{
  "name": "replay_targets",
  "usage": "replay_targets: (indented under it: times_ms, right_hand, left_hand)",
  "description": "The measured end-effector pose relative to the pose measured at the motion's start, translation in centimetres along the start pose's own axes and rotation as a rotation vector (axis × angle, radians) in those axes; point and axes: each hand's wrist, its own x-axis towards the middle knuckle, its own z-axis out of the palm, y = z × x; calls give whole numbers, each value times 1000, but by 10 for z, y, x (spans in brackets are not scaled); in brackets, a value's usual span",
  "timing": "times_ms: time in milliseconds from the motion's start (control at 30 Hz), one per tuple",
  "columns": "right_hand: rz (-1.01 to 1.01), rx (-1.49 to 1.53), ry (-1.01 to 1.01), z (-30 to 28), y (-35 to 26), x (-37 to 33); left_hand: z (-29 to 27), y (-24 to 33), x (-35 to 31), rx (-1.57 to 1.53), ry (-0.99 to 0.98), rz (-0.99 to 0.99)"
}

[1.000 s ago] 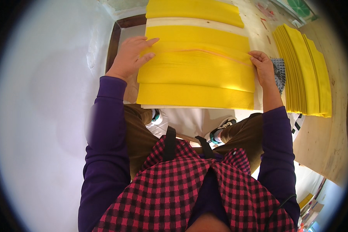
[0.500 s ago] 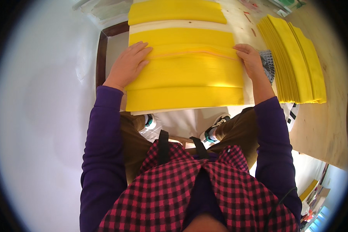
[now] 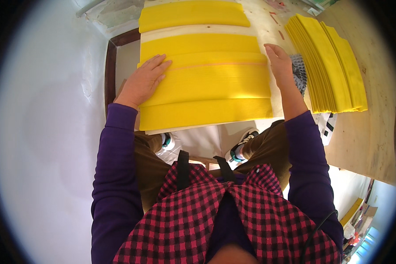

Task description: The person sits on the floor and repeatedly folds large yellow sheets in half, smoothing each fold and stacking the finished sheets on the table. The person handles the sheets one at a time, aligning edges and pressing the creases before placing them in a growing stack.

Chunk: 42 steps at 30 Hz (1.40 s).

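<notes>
The left hand (image 3: 143,81) lay flat and open on the left edge of the yellow folded cloth (image 3: 207,83), fingers spread and pointing to its middle. The right hand (image 3: 279,64) rested open on the right edge of the same cloth. The cloth lay on a pale board (image 3: 277,94) between both hands. A stack of yellow cloths (image 3: 328,61) stood near the right hand, on the wooden table (image 3: 374,132).

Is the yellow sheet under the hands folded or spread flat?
Folded. The yellow sheet lies in stepped, overlapping bands with a crease line across it; left hand and right hand press flat on its ends.
</notes>
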Motion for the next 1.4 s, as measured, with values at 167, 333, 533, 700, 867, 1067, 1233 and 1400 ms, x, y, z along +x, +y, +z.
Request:
replay_targets:
  times_ms: [167,333,533,700,867,1067,1233,1400]
  right_hand:
    - [-488,-288,-33,32,-15,-13]
    - [-608,-557,-203,63,-28,-36]
    - [-484,-847,-204,70,-33,-42]
    - [-455,-871,-239,65,-25,-43]
    - [-438,-826,-250,66,-16,-46]
    - [-415,-839,-280,68,-10,-44]
    - [-430,-871,-269,69,-8,-45]
    - [-409,-897,-256,71,-9,-47]
  left_hand:
    - [3,-1,-1,-15,2,-6]
    - [4,-1,-1,-32,5,-4]
    - [3,-2,0,-37,4,2]
    - [3,-2,0,-50,7,-10]
    - [3,-1,0,-22,3,3]
    - [3,-3,-1,-42,8,20]
    - [1,-3,0,-43,7,30]
    - [-11,5,2,-49,31,10]
